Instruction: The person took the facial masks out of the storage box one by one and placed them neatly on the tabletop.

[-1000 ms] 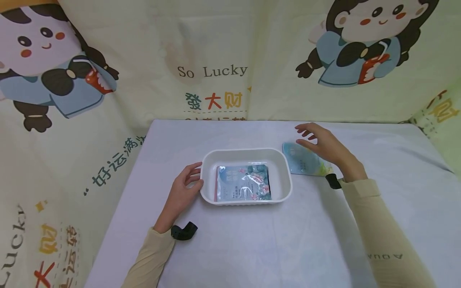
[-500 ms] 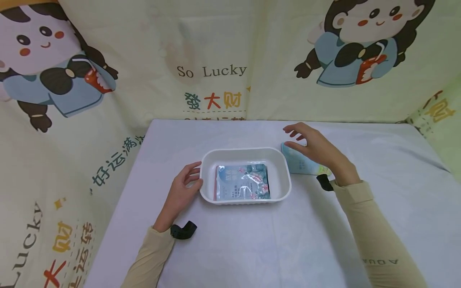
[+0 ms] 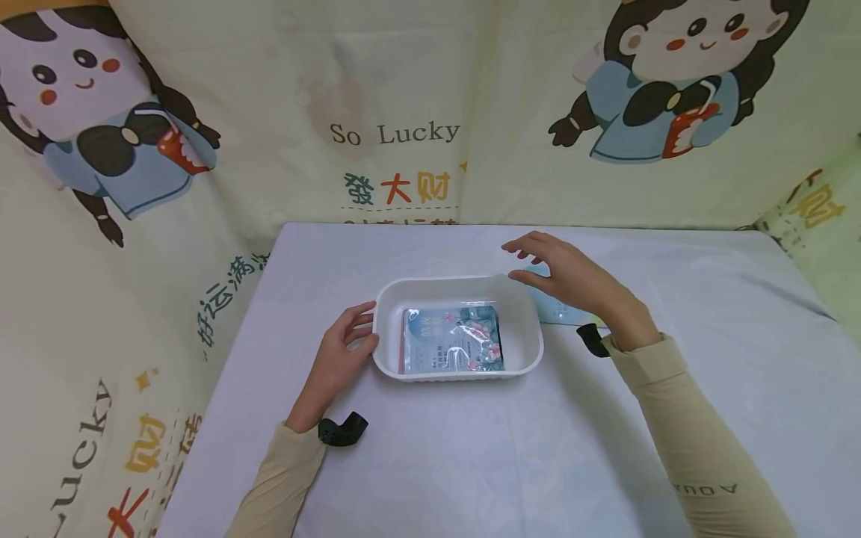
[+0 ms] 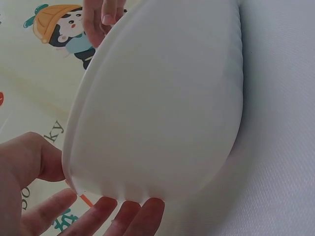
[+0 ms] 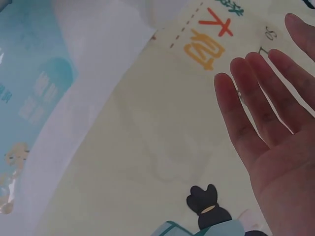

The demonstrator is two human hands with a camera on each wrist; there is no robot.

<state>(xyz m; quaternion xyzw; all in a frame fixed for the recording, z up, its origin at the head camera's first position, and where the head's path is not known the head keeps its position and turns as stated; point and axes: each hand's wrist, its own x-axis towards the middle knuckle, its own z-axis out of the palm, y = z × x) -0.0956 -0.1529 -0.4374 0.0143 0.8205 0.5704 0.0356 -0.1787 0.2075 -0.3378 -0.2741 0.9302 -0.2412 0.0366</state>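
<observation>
A cream curtain [image 3: 397, 67] printed with cartoon figures and lettering hangs behind a white-covered table [image 3: 444, 463], and more of the same cloth drops along the left side. On the table sits a white tray [image 3: 522, 329], between the two hands. A glossy blue packet [image 3: 452, 340] with a floral print lies flat inside it, on the tray floor, a thin reddish edge showing along its left side. The left hand [image 3: 344, 357] grips the tray at its left end, thumb at the rim and fingertips against the outer wall, so the packet lies just to the right of that hand. The right hand [image 3: 572, 276] holds nothing; its fingers are loosely extended, the thumb apart from them, and it hovers above the table near the tray's far right corner. Partly hidden below it, a light blue packet [image 3: 561, 310] lies on the table just beside the tray's right end; whether it touches the tray cannot be told. Both arms wear beige sleeves [image 3: 673, 396] with black wrist cameras [image 3: 343, 430].
</observation>
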